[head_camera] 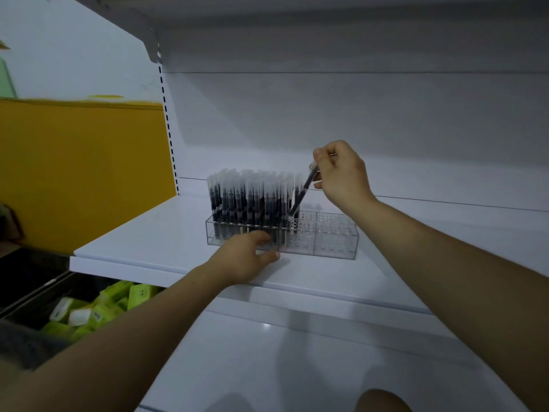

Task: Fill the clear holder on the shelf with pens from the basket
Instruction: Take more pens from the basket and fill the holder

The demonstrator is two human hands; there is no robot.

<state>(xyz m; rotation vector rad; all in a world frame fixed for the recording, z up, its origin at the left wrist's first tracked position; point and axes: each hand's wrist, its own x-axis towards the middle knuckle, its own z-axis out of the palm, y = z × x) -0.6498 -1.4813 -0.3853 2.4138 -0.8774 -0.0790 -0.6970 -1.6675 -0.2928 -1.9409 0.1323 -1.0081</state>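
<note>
Holder: clear, rectangular, with a grid of holes in its top. It stands on the white shelf, near the front edge and parallel to it.

Pens: dark barrels with frosted caps, standing upright and packed tight. They fill the left half of the holder. The right half shows open holes only.

Right hand: raised above the holder's middle, with thumb and fingertips pinched on the cap end of one pen. That pen is tilted, top leaning right. Its lower end is at the holder's top plate, just beside the last standing row. Whether the tip has entered a hole cannot be told.

Left hand: low, at the front of the holder. The fingers lie loosely bent against the clear front wall and the thumb lies along the base edge on the shelf. It touches the holder and holds nothing.

Other items noted: a dark bin below left of the shelf, holding green and white packs — their kind is not legible. A yellow panel stands to the left of the shelf upright. A lower white shelf runs beneath — both forearms cross above it.
</note>
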